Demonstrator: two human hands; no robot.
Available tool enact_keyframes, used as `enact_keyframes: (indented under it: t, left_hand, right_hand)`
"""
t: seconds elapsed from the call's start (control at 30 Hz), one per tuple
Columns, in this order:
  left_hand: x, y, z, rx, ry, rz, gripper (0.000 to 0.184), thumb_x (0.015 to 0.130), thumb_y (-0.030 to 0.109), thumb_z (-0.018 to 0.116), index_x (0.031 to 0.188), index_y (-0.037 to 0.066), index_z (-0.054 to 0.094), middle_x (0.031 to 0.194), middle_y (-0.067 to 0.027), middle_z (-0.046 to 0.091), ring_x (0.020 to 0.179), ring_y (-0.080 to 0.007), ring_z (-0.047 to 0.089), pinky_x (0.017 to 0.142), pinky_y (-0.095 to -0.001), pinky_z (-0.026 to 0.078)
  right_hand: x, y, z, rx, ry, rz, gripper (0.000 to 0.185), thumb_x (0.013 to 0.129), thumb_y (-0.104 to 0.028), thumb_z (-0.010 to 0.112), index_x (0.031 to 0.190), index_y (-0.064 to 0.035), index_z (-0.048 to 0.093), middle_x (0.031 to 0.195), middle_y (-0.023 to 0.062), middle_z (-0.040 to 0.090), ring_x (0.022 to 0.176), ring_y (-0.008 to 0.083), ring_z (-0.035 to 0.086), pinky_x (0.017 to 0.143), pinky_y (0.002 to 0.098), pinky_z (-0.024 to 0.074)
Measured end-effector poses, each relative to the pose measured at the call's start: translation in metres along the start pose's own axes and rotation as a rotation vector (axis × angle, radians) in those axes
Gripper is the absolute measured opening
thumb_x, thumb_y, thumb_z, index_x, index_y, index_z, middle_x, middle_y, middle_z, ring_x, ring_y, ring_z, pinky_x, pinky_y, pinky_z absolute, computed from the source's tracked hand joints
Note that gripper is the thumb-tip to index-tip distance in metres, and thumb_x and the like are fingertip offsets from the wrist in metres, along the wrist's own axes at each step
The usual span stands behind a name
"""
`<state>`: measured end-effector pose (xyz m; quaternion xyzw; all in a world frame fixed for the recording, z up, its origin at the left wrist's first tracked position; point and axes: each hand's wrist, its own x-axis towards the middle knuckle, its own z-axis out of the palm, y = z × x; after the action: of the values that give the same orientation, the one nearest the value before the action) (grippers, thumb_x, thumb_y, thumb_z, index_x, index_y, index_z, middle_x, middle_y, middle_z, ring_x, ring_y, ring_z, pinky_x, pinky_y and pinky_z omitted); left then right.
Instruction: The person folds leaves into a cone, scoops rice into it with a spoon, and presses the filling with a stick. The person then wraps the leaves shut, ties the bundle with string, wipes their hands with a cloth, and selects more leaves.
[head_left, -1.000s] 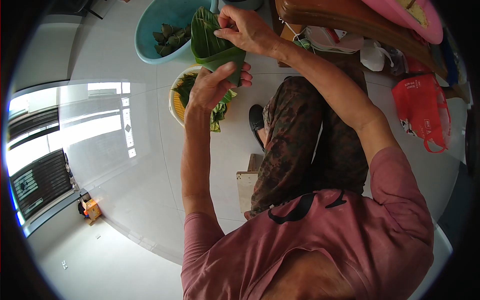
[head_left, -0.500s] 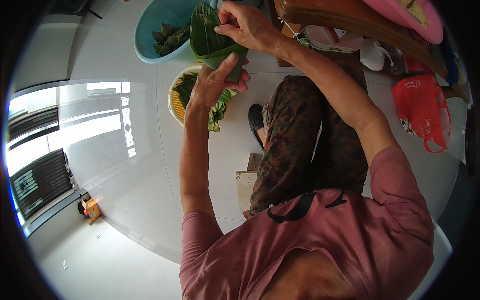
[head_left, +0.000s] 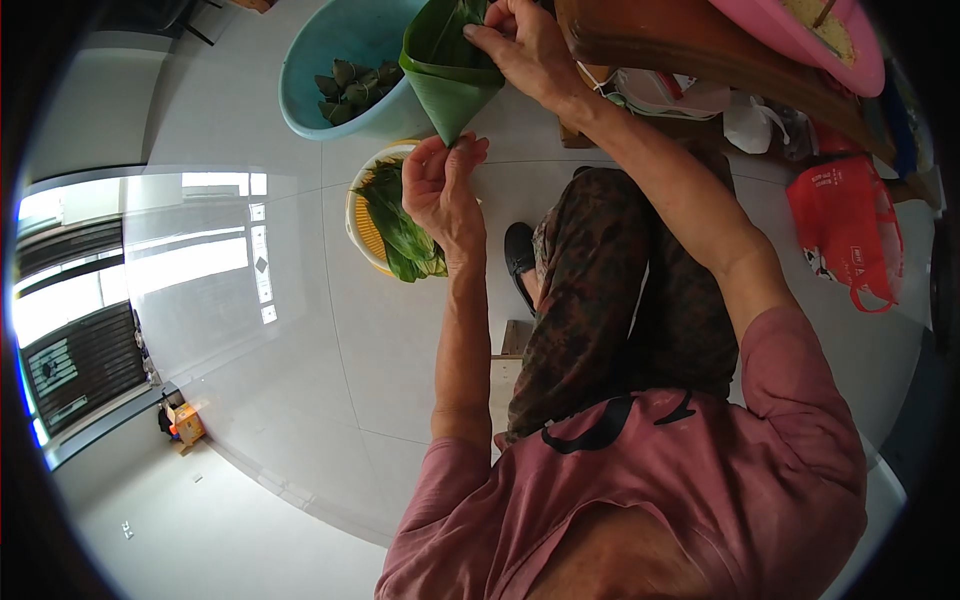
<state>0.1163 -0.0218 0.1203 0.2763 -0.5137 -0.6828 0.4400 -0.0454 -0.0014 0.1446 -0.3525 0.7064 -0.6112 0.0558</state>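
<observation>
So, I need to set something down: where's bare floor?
Bare floor: left of the yellow basket, and a smaller patch between trousers and red bag. Crowded: around the left hand, where blue tub, basket and leaf cone are close together.

The left hand (head_left: pixel 444 195) pinches a leaf cone (head_left: pixel 450 95) near its tip; the right hand (head_left: pixel 530 52) apparently grips its rim.

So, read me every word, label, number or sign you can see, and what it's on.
Nothing reads clearly.
Red bag: white print, too small to read.
Shirt: large black lettering, creased and partly hidden, unreadable.
Orange box: too small to make out any print.
</observation>
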Motion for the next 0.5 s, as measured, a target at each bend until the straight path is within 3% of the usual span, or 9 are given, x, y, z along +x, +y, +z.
enact_keyframes:
  t: [0.3, 0.5]
  left_hand:
    - [0.0027, 0.002, 0.0013, -0.108, 0.14, -0.062, 0.021, 0.082, 0.003, 0.056, 0.1, -0.008, 0.052, 0.089, -0.0177, 0.062, 0.079, -0.0252, 0.063, 0.071, -0.0334, 0.054]
    - [0.0068, 0.0086, -0.0018, -0.387, 0.123, -0.281, 0.02, 0.082, 0.002, 0.053, 0.1, -0.008, 0.055, 0.085, -0.016, 0.062, 0.074, -0.0254, 0.063, 0.071, -0.0348, 0.054]
  right_hand:
    - [-0.0016, -0.005, 0.0014, -0.036, 0.083, -0.064, 0.024, 0.081, -0.023, 0.061, 0.079, -0.0043, 0.045, 0.062, 0.0052, 0.048, 0.055, 0.0145, 0.047, 0.05, 0.0301, 0.038]
    - [0.0009, 0.0003, 0.0, 0.042, 0.051, -0.107, 0.026, 0.082, -0.023, 0.06, 0.082, -0.0038, 0.043, 0.063, 0.0047, 0.046, 0.055, 0.0132, 0.045, 0.049, 0.0294, 0.0371]
